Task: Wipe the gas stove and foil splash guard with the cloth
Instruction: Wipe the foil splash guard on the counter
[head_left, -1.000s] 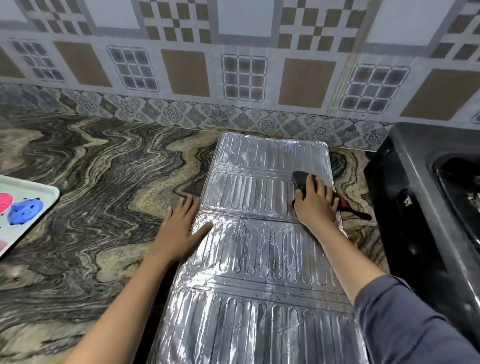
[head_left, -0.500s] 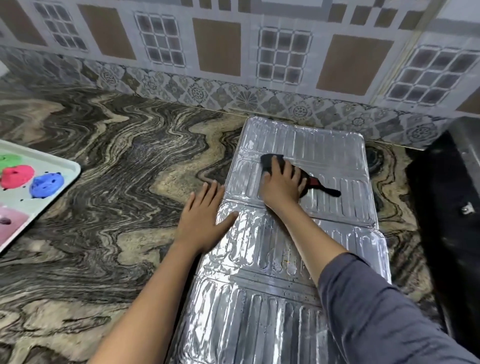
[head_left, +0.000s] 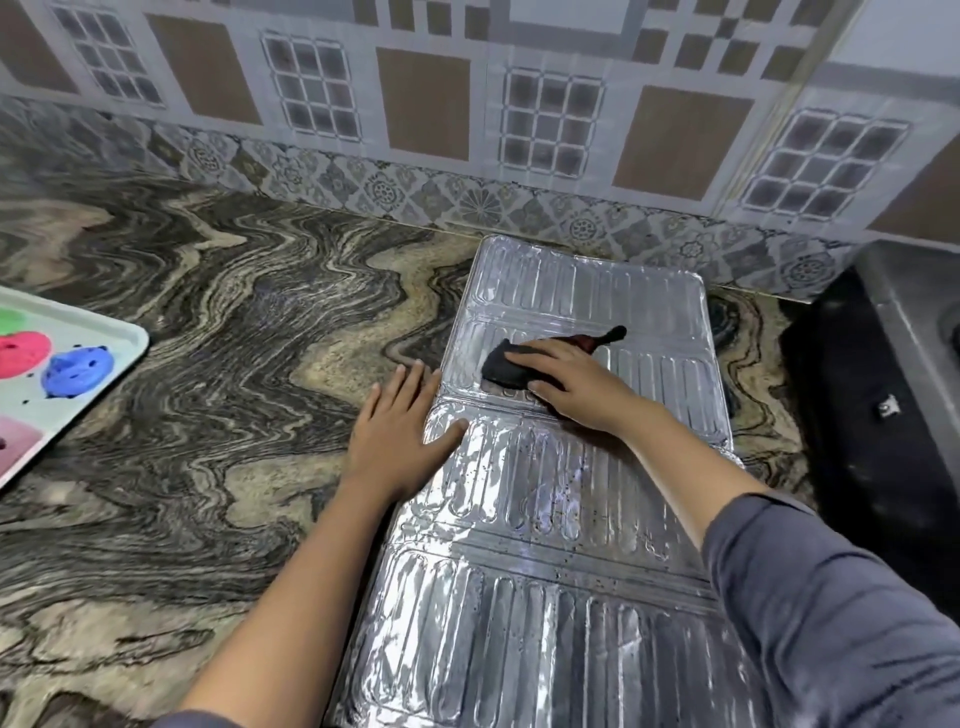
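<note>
The ribbed foil splash guard (head_left: 550, 519) lies flat on the marbled counter, running from near the wall toward me. A dark cloth (head_left: 501, 369) with a reddish tail rests on its second panel from the wall, at the left side. My right hand (head_left: 576, 387) presses flat on the cloth. My left hand (head_left: 397, 436) lies spread on the counter, its thumb on the guard's left edge. Dark specks dot the guard's middle panels. The black gas stove (head_left: 878, 410) shows at the right edge.
A pale tray (head_left: 98, 358) with red, blue, green and pink round items sits at the left edge of the counter (head_left: 234, 364). A patterned tile wall (head_left: 467, 130) runs behind. The stove's side stands close to the guard's right edge.
My right hand slid the cloth from the guard's right side to its left side along the same panel. My left hand stayed at the guard's left edge. The camera view shifted.
</note>
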